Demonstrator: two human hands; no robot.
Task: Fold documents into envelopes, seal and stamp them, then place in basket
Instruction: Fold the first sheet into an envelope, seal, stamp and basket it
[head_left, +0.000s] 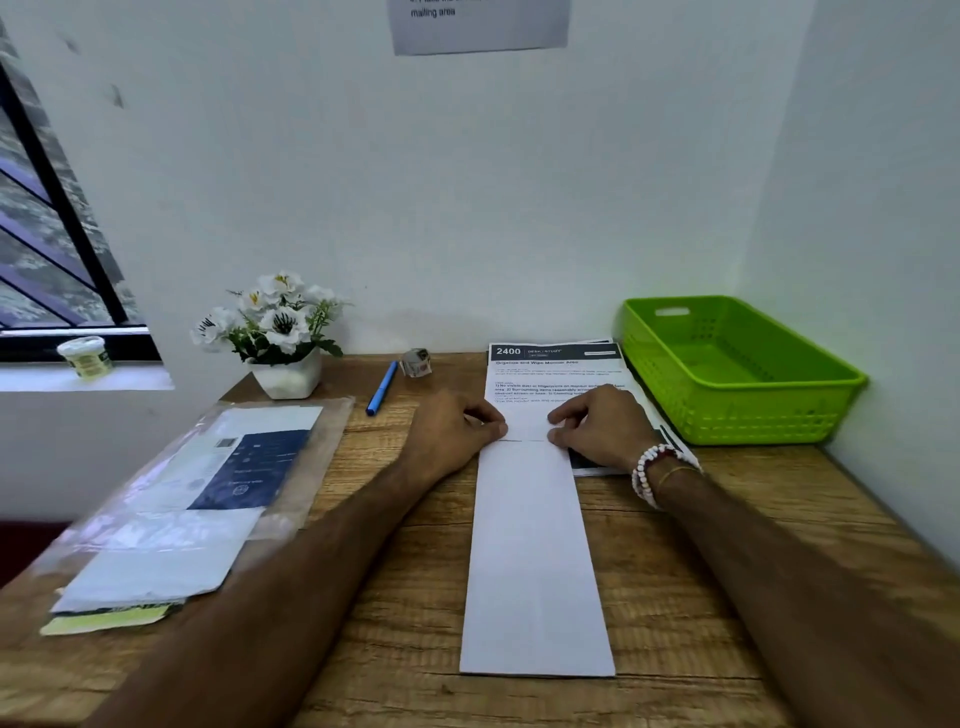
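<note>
A long white folded document (535, 561) lies lengthwise on the wooden desk, its far end reaching onto a stack of printed documents (550, 369). My left hand (452, 431) pinches the strip's far left corner with thumb and fingers. My right hand (602, 428), wrist in bead bracelets, pinches its far right corner. A plastic sleeve of white envelopes (182, 499) lies at the left. A small roll of stamps (417, 362) sits near the wall. The green basket (727, 415) stands at the back right with nothing in it.
A blue pen (382, 388) lies beside the stamps. A white pot of flowers (280, 332) stands at the back left. A small jar (85, 355) rests on the window sill. The wall closes the desk (405, 597) at the back and right.
</note>
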